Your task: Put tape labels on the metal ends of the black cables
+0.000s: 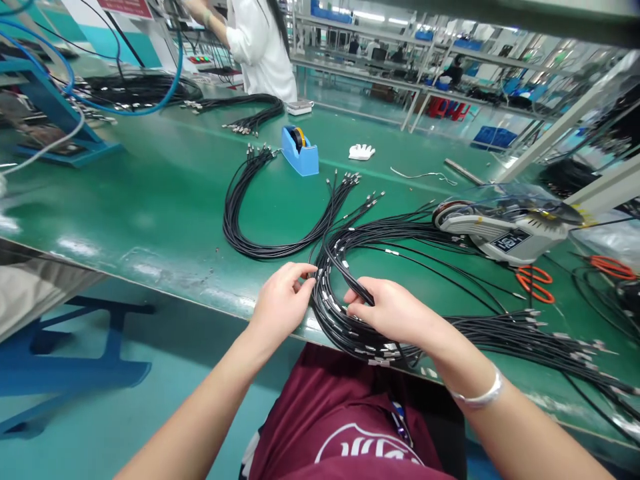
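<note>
A thick bundle of black cables (335, 313) with small white labels curves in a U along the table's front edge, its metal-tipped ends spreading to the right. My right hand (383, 303) is closed around several cables on the inner side of that curve. At the bundle's left side my left hand (287, 293) pinches with thumb and forefinger; what lies between the fingertips, if anything, is too small to make out. Left of the bundle, a second U-shaped bundle of black cables (255, 250) lies on the green table, touching or close to the first.
A blue tape dispenser (303, 153) and a white glove (361, 152) lie farther back. To the right are a grey-white machine (505, 230) and orange-handled scissors (535, 283). A blue metal stand (65, 127) occupies the left; a person in white (263, 50) stands across the table.
</note>
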Demonstrator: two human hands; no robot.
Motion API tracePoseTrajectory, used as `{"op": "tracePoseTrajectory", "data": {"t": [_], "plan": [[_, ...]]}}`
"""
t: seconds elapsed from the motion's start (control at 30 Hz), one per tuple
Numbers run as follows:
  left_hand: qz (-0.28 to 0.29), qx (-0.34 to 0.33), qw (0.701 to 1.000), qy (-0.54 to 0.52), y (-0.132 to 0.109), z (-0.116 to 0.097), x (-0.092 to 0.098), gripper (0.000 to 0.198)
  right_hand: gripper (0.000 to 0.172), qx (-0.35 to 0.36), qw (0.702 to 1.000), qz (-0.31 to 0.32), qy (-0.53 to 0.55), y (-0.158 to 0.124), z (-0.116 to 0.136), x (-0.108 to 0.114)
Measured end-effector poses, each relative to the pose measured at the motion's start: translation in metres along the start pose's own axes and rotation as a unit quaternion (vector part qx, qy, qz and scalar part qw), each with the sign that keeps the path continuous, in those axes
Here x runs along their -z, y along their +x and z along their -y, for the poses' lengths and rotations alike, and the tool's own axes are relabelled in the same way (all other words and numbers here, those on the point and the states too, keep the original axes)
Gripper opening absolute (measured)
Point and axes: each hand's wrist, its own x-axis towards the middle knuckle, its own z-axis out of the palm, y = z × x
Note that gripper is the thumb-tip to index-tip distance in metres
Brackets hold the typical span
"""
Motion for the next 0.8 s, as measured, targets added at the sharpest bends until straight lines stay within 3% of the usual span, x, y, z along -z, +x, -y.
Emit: {"op": "tracePoseTrajectory", "data": {"t": [0.07,0.13,0.27,0.37,0.43,0.5,0.53,0.63,0.7,0.77,0.8], "plan": [[-0.012,-0.039,0.999,0.018,0.000,-0.007,0.000,0.019,0.009,0.002,1.000,0.003,-0.003,-0.002,0.001,0.001],[-0.008,-0.006,0.996,-0.084,0.002,-0.016,-0.001,0.023,0.010,-0.005,1.000,0.018,0.009,-0.004,0.001,0.003],[-0.004,0.082,0.933,-0.350,0.010,-0.036,-0.003,0.037,0.017,-0.030,0.993,0.070,0.091,-0.009,-0.001,0.009],[-0.009,0.114,0.894,-0.434,0.015,-0.042,-0.006,0.044,0.019,-0.025,0.987,0.096,0.128,-0.011,-0.005,0.014],[-0.009,0.120,0.884,-0.453,0.016,-0.038,-0.008,0.050,0.017,-0.017,0.985,0.106,0.134,-0.011,-0.007,0.017],[-0.003,0.117,0.900,-0.420,0.014,-0.025,-0.008,0.052,0.016,-0.018,0.986,0.093,0.137,-0.012,-0.006,0.022],[0.001,0.114,0.922,-0.370,0.012,-0.017,-0.008,0.050,0.016,-0.023,0.987,0.076,0.137,-0.012,-0.004,0.025],[-0.010,0.052,0.993,-0.101,0.000,0.009,-0.002,0.032,0.017,-0.034,0.993,0.019,0.112,-0.014,0.002,0.039],[-0.053,-0.056,0.995,0.069,-0.012,0.016,0.002,0.022,0.016,-0.031,0.996,-0.006,0.078,-0.016,0.006,0.049],[-0.065,-0.183,0.971,0.141,-0.026,0.012,0.002,0.019,0.020,-0.022,0.998,-0.017,0.049,-0.016,0.008,0.055],[-0.046,-0.240,0.958,0.147,-0.033,0.006,0.001,0.020,0.023,-0.015,0.999,-0.018,0.038,-0.015,0.008,0.056]]}}
